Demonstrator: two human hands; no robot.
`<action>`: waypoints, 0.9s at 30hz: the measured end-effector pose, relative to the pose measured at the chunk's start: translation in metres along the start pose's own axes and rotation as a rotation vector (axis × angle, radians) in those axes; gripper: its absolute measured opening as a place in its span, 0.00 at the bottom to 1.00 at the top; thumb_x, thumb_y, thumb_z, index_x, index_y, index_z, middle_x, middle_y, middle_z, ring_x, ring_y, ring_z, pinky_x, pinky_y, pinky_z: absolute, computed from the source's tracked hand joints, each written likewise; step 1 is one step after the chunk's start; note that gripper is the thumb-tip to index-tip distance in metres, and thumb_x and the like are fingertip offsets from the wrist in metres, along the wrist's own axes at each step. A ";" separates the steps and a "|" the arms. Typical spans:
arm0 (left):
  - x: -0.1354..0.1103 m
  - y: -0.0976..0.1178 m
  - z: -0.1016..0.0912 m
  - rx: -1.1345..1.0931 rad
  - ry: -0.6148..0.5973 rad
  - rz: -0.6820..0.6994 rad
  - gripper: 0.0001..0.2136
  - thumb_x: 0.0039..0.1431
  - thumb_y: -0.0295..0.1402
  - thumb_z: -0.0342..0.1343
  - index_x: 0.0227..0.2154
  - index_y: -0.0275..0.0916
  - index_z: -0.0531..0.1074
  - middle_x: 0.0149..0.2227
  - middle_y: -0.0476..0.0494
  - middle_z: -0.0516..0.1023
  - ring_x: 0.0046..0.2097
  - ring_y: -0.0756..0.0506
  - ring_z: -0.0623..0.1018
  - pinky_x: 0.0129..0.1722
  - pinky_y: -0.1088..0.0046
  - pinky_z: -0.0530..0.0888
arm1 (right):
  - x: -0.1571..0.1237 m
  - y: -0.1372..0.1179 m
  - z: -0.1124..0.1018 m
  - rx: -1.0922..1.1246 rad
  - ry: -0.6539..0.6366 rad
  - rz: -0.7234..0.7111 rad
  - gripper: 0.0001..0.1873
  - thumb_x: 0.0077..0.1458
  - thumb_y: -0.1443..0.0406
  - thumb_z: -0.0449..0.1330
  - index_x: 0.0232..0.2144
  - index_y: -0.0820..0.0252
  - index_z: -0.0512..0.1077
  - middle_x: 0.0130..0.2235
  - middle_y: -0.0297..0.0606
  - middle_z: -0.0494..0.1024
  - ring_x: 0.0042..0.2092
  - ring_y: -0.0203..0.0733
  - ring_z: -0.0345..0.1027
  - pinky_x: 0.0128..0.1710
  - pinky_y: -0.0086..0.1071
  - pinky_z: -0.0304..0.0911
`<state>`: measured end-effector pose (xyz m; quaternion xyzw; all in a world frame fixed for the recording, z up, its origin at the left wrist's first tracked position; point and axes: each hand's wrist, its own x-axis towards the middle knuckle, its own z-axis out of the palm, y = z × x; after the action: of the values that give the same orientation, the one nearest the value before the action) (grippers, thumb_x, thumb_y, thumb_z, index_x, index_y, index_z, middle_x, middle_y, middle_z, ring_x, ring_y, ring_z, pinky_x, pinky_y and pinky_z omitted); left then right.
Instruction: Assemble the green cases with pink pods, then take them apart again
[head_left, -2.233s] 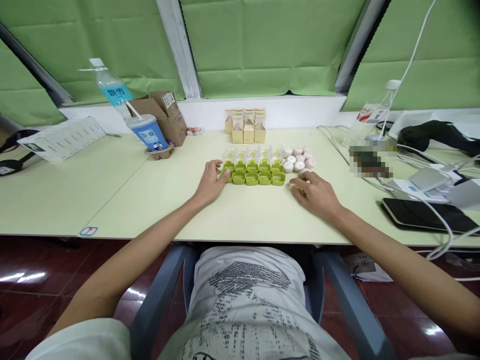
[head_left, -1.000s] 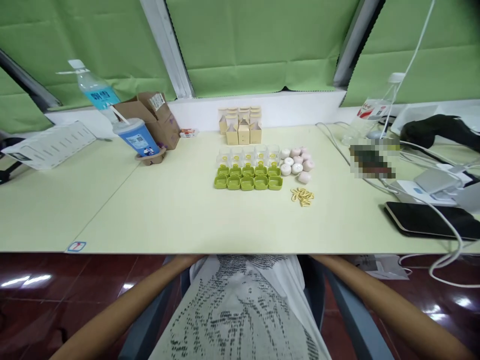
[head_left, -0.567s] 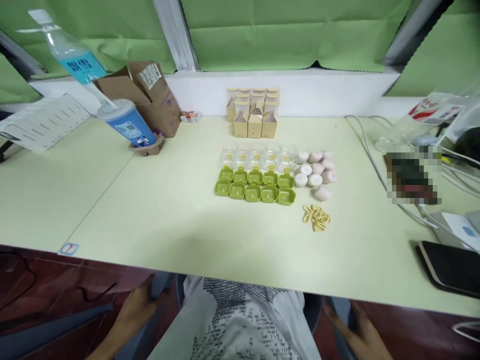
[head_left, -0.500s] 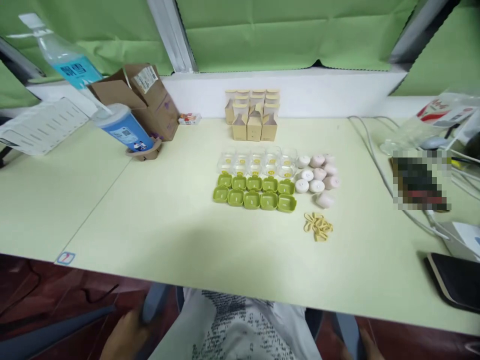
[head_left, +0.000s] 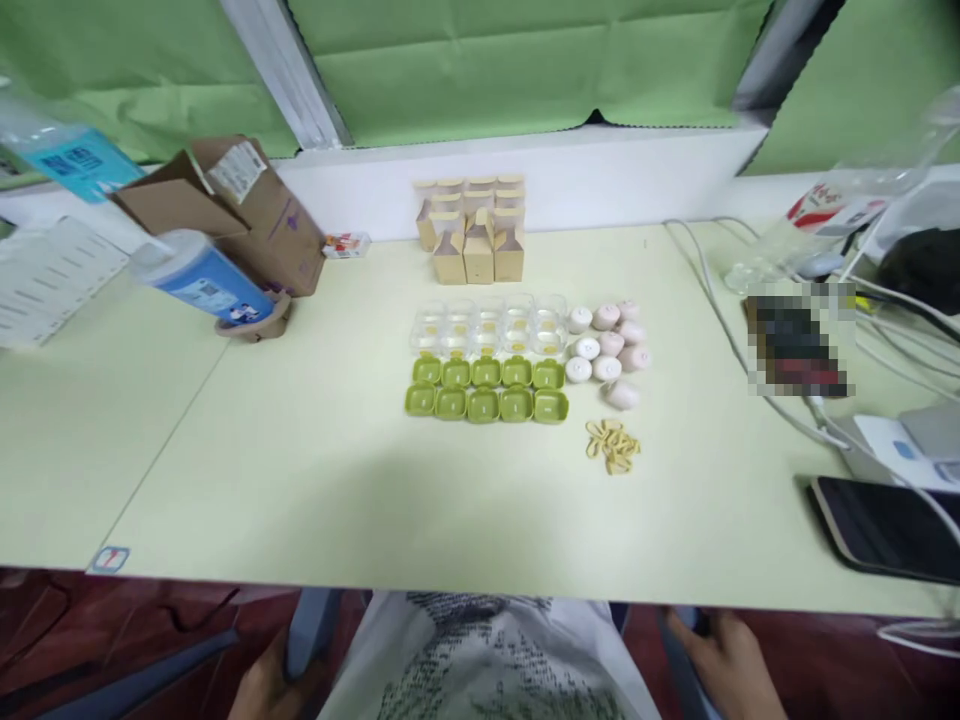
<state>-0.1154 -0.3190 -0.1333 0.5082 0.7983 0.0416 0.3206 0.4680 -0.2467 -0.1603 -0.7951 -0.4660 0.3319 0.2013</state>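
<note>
Below the table's front edge, my left hand (head_left: 264,682) is closed around a grey chair armrest (head_left: 309,625). On the other side my right hand (head_left: 731,665) grips the other armrest (head_left: 686,668), thumb and fingers on either side of it. Both hands are off the table. In mid-table lie two rows of small green square cups (head_left: 484,405), with rows of clear plastic covers (head_left: 487,322) behind them. Several white and pale pink rounded pieces (head_left: 607,345) sit to their right. A small heap of yellow loops (head_left: 613,445) lies nearer to me.
Open small cardboard boxes (head_left: 480,255) stand against the back wall. At left are a brown carton (head_left: 277,225), a blue canister (head_left: 214,285) in a cardboard holder and a blue-labelled bottle (head_left: 79,160). Cables (head_left: 712,290), a clear bottle (head_left: 817,220) and a black phone (head_left: 892,525) occupy the right.
The view has shifted, so the table items appear farther left. My right hand shows more fully on its armrest. Nothing on the table has moved.
</note>
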 end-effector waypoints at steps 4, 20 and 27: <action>-0.001 0.012 0.002 -0.199 0.084 -0.048 0.20 0.50 0.57 0.58 0.32 0.45 0.76 0.31 0.45 0.84 0.38 0.32 0.85 0.42 0.56 0.84 | 0.000 -0.003 -0.005 0.012 -0.066 -0.045 0.27 0.47 0.40 0.63 0.23 0.56 0.77 0.22 0.38 0.75 0.26 0.49 0.69 0.28 0.40 0.65; 0.044 0.057 -0.017 -0.349 -0.051 0.101 0.18 0.45 0.48 0.61 0.35 0.41 0.77 0.32 0.46 0.81 0.37 0.38 0.80 0.42 0.61 0.78 | -0.009 0.004 -0.016 0.043 -0.017 0.038 0.28 0.43 0.36 0.64 0.20 0.54 0.74 0.19 0.37 0.71 0.24 0.45 0.65 0.25 0.39 0.61; 0.048 0.059 -0.017 -0.416 -0.041 0.102 0.19 0.45 0.44 0.61 0.41 0.42 0.77 0.39 0.44 0.87 0.45 0.34 0.86 0.51 0.59 0.82 | 0.005 -0.003 -0.017 0.081 -0.023 -0.030 0.23 0.44 0.40 0.66 0.20 0.52 0.76 0.18 0.37 0.72 0.24 0.51 0.69 0.24 0.41 0.65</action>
<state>-0.0917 -0.2460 -0.1187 0.4715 0.7391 0.2114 0.4321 0.4803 -0.2417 -0.1483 -0.7752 -0.4664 0.3567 0.2329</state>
